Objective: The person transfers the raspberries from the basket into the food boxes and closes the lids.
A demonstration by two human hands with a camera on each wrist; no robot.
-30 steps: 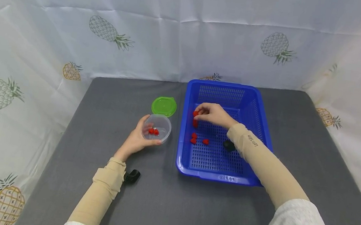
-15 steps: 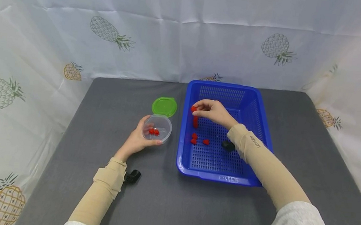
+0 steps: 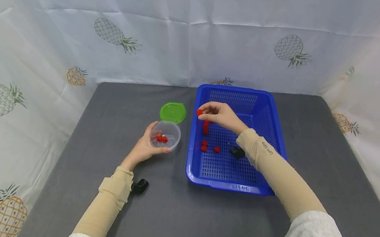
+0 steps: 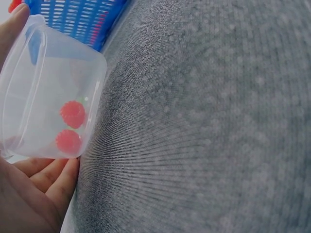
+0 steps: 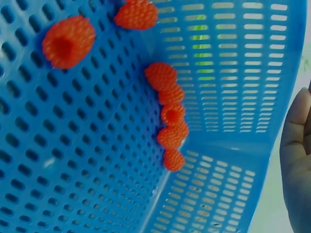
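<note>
My left hand [image 3: 142,148] grips a small clear plastic container [image 3: 174,132] from its left side, thumb at the near rim and fingers round the far side. Two red raspberries [image 4: 73,114] lie in the bottom of it. Over the left wall of a blue plastic basket [image 3: 231,186], my right hand [image 3: 220,115] pinches another raspberry [image 3: 199,112] between thumb and fingertips. In the right wrist view only part of that hand [image 5: 297,160] shows at the right edge. Several raspberries [image 5: 69,42] remain on the basket floor, a row of them along one wall.
A green round lid [image 3: 173,112] lies on the grey table [image 3: 178,219] behind the container. Black wrist cameras show beside the left wrist [image 3: 140,186] and under the right wrist [image 3: 237,152]. White pineapple-print cloth [image 3: 183,51] hangs behind and at both sides.
My right hand has risen and moved left within the basket, taking the pinched raspberry toward the left wall. The left hand and container have stayed in place.
</note>
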